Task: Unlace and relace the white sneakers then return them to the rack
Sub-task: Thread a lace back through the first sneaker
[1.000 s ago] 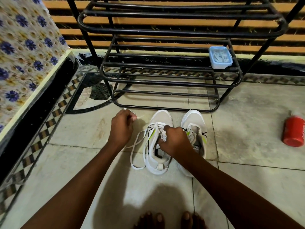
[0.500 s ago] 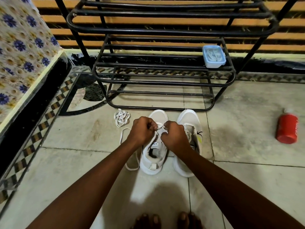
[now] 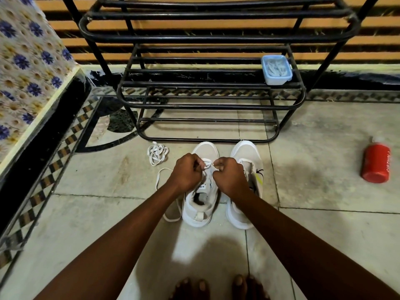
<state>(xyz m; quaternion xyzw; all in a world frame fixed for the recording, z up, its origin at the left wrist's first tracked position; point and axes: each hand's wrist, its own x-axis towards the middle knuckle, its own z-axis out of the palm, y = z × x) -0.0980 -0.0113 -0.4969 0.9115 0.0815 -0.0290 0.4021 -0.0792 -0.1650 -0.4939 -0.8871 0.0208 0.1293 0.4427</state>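
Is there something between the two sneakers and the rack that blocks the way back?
Nothing visible. The sneakers stand directly before the rack; the loose lace lies off to the side.

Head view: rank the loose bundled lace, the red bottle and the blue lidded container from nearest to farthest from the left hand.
Measured from the left hand, which pinches the lace over the left-side sneaker:
1. Loose bundled lace, on the floor just up and left of the hand.
2. Blue lidded container, on the rack's middle shelf, at its right end.
3. Red bottle, lying on the floor far to the right.
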